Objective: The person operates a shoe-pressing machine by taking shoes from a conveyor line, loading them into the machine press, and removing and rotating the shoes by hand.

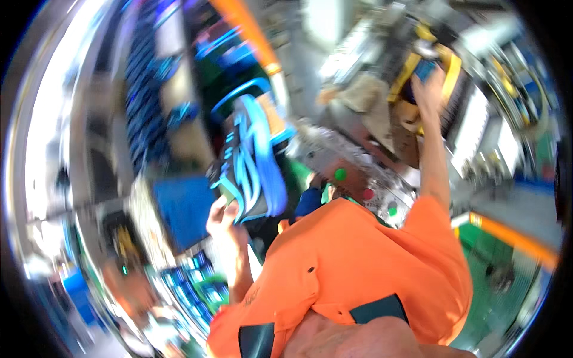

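The left hand [224, 218] is gripping a stack of blue-strapped shoe pieces [253, 158] at ten o'clock of the orange shirt [352, 268], fingers pinching its lower edge. The right hand [427, 89] is reaching up to a yellow-framed machine [430, 71] at one o'clock; its fingers are too blurred to tell. The loosely pinched stack could slip apart. A green floor [507, 280] and a button panel [364, 185] are showing around.

Orange shirt [358, 262] with dark patches fills the foreground. The left hand [224, 218] grips a black piece [250, 161] streaked with light-blue stripes. Up by the right hand [428, 89], yellow frame [450, 71]. Green and red buttons [340, 174] dot the grey panel [334, 158].
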`<state>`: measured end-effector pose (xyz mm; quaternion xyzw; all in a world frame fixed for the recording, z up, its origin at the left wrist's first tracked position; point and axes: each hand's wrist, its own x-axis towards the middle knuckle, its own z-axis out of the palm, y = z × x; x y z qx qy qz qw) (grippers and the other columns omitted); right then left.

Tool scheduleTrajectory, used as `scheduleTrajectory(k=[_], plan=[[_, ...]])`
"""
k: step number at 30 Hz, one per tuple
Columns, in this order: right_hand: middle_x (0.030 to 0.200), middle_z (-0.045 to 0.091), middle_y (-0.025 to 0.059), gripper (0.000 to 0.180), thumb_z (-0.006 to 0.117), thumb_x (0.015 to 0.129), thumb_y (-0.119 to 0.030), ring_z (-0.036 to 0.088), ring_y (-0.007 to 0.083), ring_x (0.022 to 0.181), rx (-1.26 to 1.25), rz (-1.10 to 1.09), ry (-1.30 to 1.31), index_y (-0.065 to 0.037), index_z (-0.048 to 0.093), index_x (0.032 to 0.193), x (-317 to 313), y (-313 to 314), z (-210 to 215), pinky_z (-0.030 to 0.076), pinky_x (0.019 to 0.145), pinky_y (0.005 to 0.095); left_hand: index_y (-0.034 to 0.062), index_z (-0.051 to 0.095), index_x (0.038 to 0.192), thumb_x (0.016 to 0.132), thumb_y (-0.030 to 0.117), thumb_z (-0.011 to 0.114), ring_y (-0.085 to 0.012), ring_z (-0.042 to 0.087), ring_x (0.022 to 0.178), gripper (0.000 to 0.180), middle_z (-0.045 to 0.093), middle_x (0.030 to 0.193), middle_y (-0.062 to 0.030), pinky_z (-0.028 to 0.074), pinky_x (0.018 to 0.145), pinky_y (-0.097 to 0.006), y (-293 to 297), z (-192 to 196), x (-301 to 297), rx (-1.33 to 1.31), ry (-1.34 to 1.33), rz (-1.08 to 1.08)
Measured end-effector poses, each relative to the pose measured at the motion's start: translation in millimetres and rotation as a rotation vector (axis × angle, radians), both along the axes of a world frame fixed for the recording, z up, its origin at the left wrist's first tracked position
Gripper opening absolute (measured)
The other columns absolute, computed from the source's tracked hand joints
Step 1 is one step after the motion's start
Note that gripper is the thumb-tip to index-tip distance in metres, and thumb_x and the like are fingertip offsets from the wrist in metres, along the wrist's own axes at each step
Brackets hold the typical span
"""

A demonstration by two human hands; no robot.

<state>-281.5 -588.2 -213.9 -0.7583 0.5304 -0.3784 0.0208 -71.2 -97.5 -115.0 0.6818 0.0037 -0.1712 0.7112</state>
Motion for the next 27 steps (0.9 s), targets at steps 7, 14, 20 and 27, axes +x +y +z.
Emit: scheduleTrajectory(k=[7, 14, 20, 27], plan=[[0.092, 0.062, 0.0126, 0.016, 0.056, 0.083, -0.009, 0.061, 0.0297, 0.083, 0.182, 0.943, -0.082, -0.008, 0.065, 0.096, 81, 255, -59, 0.050, 0.071, 0.0355, 0.0038, 0.063, 0.098, 0.071, 0.021, 0.072, -0.0151, 0.061, 0.080, 0.034, 0.065, 0.089, -0.0057, 0.048, 0.072, -0.032, 58, -16, -75, 0.009, 0.362, 0.334], [0.087, 0.057, 0.0113, 0.018, 0.053, 0.088, -0.008, 0.057, 0.0270, 0.076, -0.096, 1.101, -0.313, -0.004, 0.062, 0.103, 106, 260, -96, 0.048, 0.064, 0.0333, 0.0017, 0.065, 0.088, 0.077, 0.008, 0.066, -0.0170, 0.063, 0.075, 0.013, 0.066, 0.085, -0.0068, 0.053, 0.064, -0.033, 160, -48, -144, -0.076, 0.450, 0.782], [0.093, 0.062, 0.0115, 0.022, 0.060, 0.087, -0.006, 0.062, 0.0191, 0.079, 0.108, 1.155, -0.361, -0.001, 0.061, 0.108, 199, 275, 7, 0.050, 0.070, 0.0280, 0.0003, 0.065, 0.087, 0.076, 0.014, 0.068, -0.0193, 0.064, 0.077, 0.018, 0.066, 0.087, -0.0088, 0.055, 0.066, -0.037, 265, -61, -145, -0.104, 0.256, 1.180], [0.094, 0.063, 0.0059, 0.013, 0.061, 0.083, 0.005, 0.058, 0.0117, 0.078, -0.015, 1.730, -0.465, 0.001, 0.063, 0.095, 365, 472, 210, 0.047, 0.064, 0.0211, -0.0089, 0.063, 0.082, 0.066, 0.010, 0.077, -0.0207, 0.064, 0.063, 0.028, 0.064, 0.075, -0.0132, 0.056, 0.054, -0.031, 446, -178, -69, 0.165, 0.035, 1.550]])
